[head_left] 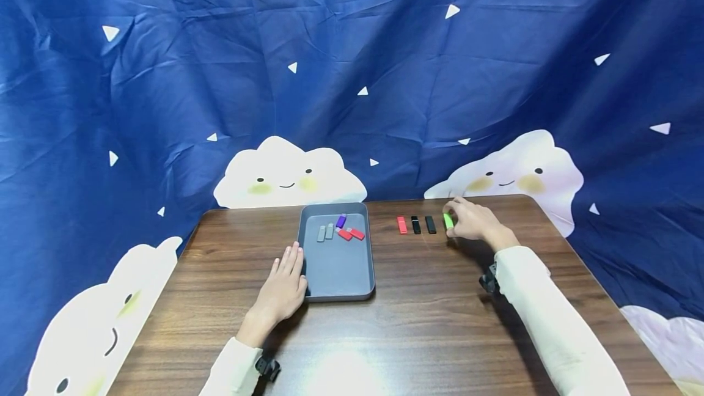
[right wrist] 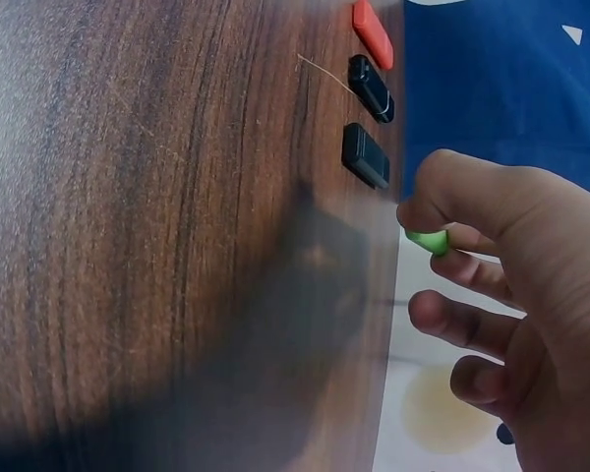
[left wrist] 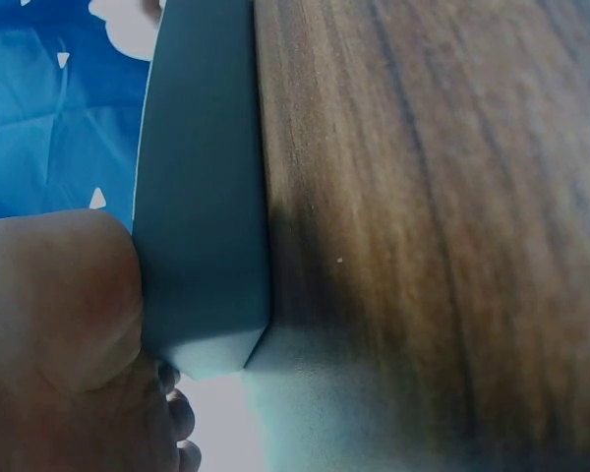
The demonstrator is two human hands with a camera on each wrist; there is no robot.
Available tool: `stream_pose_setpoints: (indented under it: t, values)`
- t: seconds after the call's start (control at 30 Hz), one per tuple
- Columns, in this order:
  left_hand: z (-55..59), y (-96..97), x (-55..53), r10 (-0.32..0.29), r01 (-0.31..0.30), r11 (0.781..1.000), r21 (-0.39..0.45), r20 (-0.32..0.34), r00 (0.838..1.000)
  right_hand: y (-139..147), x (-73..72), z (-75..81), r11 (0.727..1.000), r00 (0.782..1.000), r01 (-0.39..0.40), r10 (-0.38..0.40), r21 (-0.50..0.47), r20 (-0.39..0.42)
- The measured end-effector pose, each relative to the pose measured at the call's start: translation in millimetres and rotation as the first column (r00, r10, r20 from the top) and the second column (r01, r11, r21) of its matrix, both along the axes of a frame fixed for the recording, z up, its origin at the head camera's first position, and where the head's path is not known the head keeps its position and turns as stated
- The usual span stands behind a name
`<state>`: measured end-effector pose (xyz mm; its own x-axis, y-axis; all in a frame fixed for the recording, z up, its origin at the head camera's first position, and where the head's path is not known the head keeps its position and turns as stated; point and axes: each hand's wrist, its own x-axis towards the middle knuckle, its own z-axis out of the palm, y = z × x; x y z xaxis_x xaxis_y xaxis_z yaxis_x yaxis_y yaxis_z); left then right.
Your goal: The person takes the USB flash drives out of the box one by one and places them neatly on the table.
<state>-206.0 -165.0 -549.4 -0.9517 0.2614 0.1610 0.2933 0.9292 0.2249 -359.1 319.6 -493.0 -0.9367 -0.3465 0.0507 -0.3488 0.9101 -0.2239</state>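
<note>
My right hand (head_left: 472, 220) pinches a bright green USB stick (head_left: 448, 220) between thumb and fingers at the right end of a row. In the right wrist view, only the end of the green stick (right wrist: 429, 241) shows. Beside it lie a black USB stick (head_left: 430, 225), another black one (head_left: 415, 225) and a red one (head_left: 402, 225). My left hand (head_left: 283, 289) rests, fingers extended, against the left side of a grey tray (head_left: 338, 280). Inside the tray are a purple USB stick (head_left: 341, 220), two red ones (head_left: 355, 234) and two grey ones (head_left: 321, 234).
Everything stands on a brown wooden table (head_left: 418, 322). Along its far edge hangs a blue curtain (head_left: 385, 47) with white triangles and smiling clouds. The tray's raised rim lies between its contents and the row of sticks.
</note>
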Motion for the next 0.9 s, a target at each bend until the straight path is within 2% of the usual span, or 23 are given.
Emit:
stream_pose_setpoints:
  t: [0.23,0.33,0.57,0.77,0.9]
  values:
    - [-4.3,0.4,0.5,-0.004,0.005,1.0,0.022,-0.014,1.0,-2,-0.2,-4.2,1.0,1.0,-0.006,0.006,-0.015,0.01]
    - [-5.0,1.1,1.0,0.002,-0.001,1.0,0.007,-0.021,1.0,-2,-1.5,-6.3,1.0,1.0,-0.005,0.005,-0.023,0.01]
    - [-2.6,3.8,1.9,-0.014,0.016,0.997,0.074,-0.018,1.0,-1,-4.8,-12.2,0.999,0.999,0.03,-0.029,-0.045,0.025]
    - [-8.5,1.0,-0.9,0.001,-0.001,1.0,0.016,-0.025,1.0,0,-6.7,-18.1,0.997,0.999,0.04,-0.038,-0.059,0.036]
    - [-10.1,0.0,-1.9,0.001,0.0,1.0,0.011,-0.025,1.0,0,-8.0,-20.8,0.997,0.998,0.035,-0.032,-0.067,0.049]
